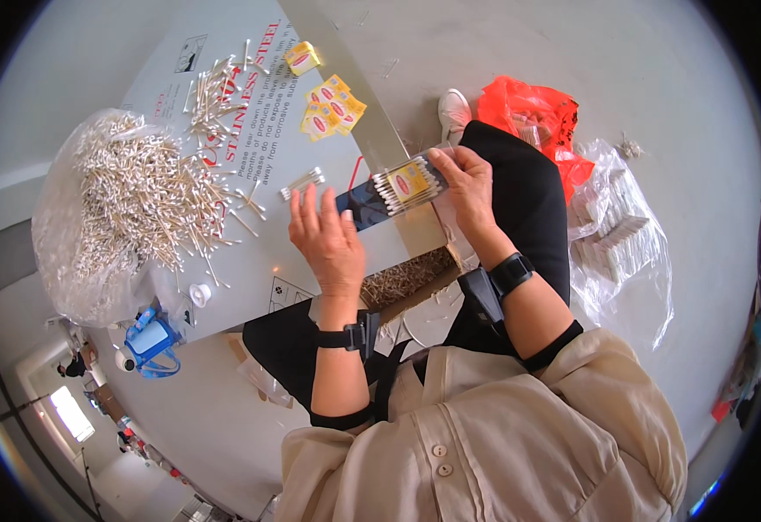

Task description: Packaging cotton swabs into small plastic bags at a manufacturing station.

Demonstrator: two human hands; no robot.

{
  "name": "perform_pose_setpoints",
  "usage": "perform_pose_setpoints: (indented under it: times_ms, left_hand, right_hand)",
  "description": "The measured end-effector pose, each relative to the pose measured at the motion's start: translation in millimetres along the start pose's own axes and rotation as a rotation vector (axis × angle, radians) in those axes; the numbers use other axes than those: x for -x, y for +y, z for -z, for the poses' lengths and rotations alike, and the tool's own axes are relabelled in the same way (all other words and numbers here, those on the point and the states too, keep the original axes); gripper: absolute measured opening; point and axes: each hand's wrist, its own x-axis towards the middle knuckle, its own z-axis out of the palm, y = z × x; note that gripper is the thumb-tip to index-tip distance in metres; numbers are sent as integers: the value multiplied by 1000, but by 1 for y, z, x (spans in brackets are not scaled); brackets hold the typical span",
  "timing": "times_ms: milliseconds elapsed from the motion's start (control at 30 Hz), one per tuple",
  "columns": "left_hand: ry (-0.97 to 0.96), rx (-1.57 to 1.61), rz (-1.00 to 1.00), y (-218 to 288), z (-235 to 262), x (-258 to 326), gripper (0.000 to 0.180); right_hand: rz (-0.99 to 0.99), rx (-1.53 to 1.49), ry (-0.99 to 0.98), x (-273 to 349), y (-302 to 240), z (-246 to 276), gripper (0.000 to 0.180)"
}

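Note:
My right hand pinches the end of a clear plastic packet of cotton swabs, with a yellow card lying over the swabs inside. Under the packet's left end shows a dark blue flat piece; what it is I cannot tell. My left hand is beside that end, its fingers stretched and apart, holding nothing that I can see. Just beyond its fingertips lies a small bundle of swabs on the table. Farther off are several loose yellow cards and a yellow stack.
A big clear bag spills a heap of cotton swabs across the table. A blue bottle stands at the left. Below the table edge is an open carton. Red bag and clear bag lie on the floor.

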Motion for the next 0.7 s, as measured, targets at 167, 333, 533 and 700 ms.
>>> perform_pose_setpoints:
  times_ms: [167, 333, 533, 700]
  left_hand:
    - [69, 75, 117, -49, 3, -21, 48]
    - [108, 90, 122, -75, 10, -42, 35]
    - [164, 204, 658, -122, 20, -7, 13]
    - [248, 64, 653, -126, 19, 2, 28]
  right_hand:
    - [534, 455, 228, 0, -9, 7, 18]
    - [653, 594, -160, 34, -44, -22, 7]
    - [781, 812, -472, 35, -20, -73, 15]
    - [924, 986, -472, 12, -2, -119, 26]
